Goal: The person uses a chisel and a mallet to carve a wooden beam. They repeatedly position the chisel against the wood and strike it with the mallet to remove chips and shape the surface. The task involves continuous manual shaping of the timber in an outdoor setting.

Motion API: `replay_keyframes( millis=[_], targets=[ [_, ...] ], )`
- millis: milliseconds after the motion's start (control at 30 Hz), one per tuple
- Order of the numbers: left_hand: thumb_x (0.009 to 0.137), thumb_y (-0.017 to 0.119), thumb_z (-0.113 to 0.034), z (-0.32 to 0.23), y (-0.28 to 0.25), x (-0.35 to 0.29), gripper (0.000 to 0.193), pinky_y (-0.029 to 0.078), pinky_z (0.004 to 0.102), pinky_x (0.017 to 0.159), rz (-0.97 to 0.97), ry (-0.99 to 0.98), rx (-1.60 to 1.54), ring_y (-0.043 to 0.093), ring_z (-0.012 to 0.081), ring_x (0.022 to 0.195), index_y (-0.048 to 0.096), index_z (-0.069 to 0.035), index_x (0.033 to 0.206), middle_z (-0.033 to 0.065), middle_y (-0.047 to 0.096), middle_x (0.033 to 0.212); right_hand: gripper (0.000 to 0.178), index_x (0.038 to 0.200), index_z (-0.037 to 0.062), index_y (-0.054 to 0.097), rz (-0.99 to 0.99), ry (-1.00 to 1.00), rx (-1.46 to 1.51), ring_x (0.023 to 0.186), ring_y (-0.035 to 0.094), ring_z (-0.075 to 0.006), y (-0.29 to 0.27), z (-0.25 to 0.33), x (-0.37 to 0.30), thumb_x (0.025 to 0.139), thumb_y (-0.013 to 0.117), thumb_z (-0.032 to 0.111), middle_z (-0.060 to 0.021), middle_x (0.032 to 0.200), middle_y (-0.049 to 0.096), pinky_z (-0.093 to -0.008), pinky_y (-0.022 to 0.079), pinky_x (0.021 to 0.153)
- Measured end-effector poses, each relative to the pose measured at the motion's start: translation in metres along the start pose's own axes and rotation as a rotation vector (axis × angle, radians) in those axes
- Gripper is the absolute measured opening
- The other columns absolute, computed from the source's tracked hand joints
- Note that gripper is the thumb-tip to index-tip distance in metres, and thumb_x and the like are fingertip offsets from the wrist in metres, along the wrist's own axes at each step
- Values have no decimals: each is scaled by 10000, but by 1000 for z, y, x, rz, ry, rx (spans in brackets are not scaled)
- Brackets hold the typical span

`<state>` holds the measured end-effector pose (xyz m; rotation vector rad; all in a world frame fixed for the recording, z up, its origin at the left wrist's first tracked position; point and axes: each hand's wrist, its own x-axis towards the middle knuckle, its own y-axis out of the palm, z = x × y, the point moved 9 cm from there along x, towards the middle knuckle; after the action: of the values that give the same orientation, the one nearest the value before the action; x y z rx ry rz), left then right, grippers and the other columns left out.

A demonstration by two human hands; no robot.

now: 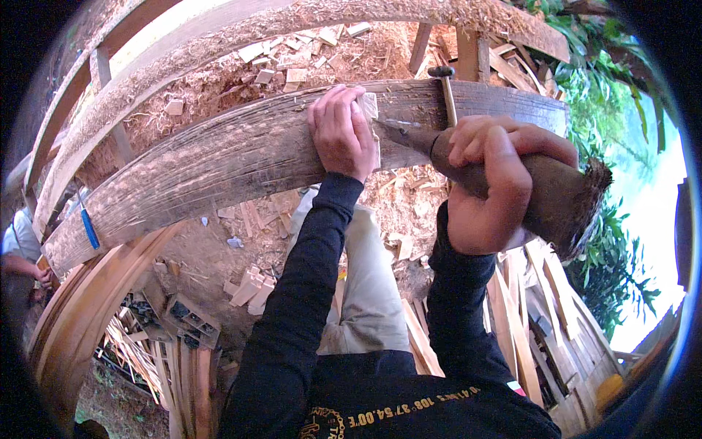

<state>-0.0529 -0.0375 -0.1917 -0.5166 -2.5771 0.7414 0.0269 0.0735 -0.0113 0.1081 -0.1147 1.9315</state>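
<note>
My left hand (342, 133) presses a small pale wooden block (371, 107) against the weathered plank (241, 157), its fingers curled over the block's left side. The block's right edge looks notched. My right hand (493, 172) grips the thick, dark wooden handle of a chisel (559, 201); the handle's butt end is frayed. The chisel's narrow metal blade points left, its tip close to the block's right edge; whether it touches cannot be told. A hammer (447, 95) with a dark head and pale handle lies on the plank beyond my right hand.
A blue-handled tool (89, 228) rests at the plank's left end. Another person's hand (44, 276) shows at the far left. Wood offcuts (252, 287) and shavings litter the ground. A wooden rail (219, 44) runs behind the plank; long boards (559, 322) lie at the right.
</note>
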Motion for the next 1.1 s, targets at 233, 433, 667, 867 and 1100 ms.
replay_keyframes(
  millis=[233,433,667,867,1100],
  targets=[
    [904,500,-173,-11,8,-1,375,297,472,1058,159,75,88,470,323,1199,500,-26,1249,168,541,1211,91,827,34,504,-217,58,195,537,499,-203,-41,-5,1,759,563,22,-97,633,498,-361,441,607],
    [859,523,-224,-21,18,-12,683,192,550,1115,337,139,161,348,353,1311,251,13,1439,204,389,1379,69,821,34,519,-310,24,120,563,507,-205,-67,-11,3,777,565,63,-94,654,503,-379,441,642],
    [819,522,-209,-21,8,-8,688,175,550,1129,375,139,-34,327,358,1348,311,10,1436,212,395,1402,93,837,30,525,-385,66,27,595,530,-194,-75,-1,1,824,598,87,-81,669,514,-381,468,669],
    [960,444,-222,-12,5,-9,410,220,539,1120,359,217,95,397,311,1322,493,-78,1341,90,536,1310,124,882,22,510,-294,113,-44,626,543,-220,-63,7,-2,828,589,101,-104,707,523,-393,472,674],
    [981,455,-312,-10,9,-11,396,188,544,1133,361,210,138,408,278,1321,521,-117,1318,60,566,1280,213,951,23,452,-151,10,-71,617,516,-240,-50,12,-8,777,566,64,-131,722,516,-411,462,653]
  ],
)
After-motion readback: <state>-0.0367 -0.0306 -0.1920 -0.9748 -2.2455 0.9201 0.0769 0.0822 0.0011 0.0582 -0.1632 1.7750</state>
